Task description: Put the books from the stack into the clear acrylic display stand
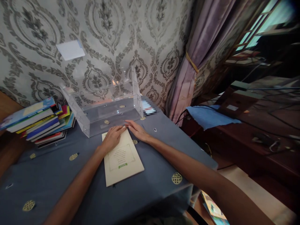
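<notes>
Booklet lies flat on counter, cover up, its far edge just short of the clear box at 12 o'clock. Left hand rests palm-down on the booklet's top left corner, fingers flat, clamping nothing. Right hand lies flat at the top right edge, fingers spread, gripping nothing. Book stack sits at 10 o'clock. Judgement: box holds 0 books; booklet not yet lifted; stack untouched.
</notes>
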